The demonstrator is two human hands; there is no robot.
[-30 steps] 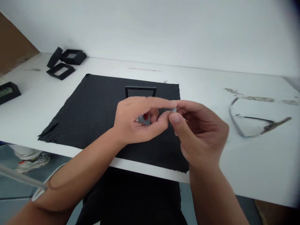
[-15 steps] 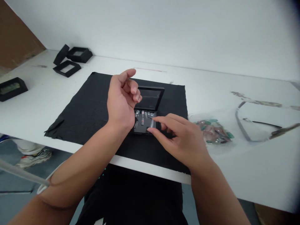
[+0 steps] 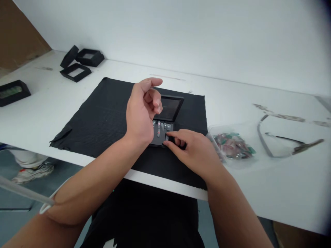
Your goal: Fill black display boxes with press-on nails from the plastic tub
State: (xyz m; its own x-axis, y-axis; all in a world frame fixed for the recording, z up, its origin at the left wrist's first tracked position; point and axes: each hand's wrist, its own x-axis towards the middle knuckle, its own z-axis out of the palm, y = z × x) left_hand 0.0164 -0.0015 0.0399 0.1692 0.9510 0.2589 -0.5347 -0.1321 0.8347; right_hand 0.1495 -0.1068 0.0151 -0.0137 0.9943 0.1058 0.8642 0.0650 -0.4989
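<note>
A small black box (image 3: 156, 141) lies on the black cloth with its dark windowed lid (image 3: 170, 108) raised. Several press-on nails (image 3: 158, 132), some clear and some with pink decoration, rest in its base. At the box's right side my right hand (image 3: 193, 148) pinches a clear press-on nail (image 3: 167, 137) between thumb and forefinger, low over the base. My left hand (image 3: 144, 106) is held up beside the box, palm turned inward and fingers loosely curled with the forefinger stretched out. Nothing shows in it, and it hides the box's left part.
Right of the cloth (image 3: 98, 113), a clear plastic container (image 3: 219, 151) holds many green and pink pieces. Beyond it lie glasses (image 3: 269, 148). Black boxes with windows (image 3: 74, 72) stand at the back left, and another black box (image 3: 15, 93) sits at the left edge.
My right hand has lowered the press-on nail closer to the box's base. My left hand has shifted slightly right, covering more of the box. The view has moved a little.
</note>
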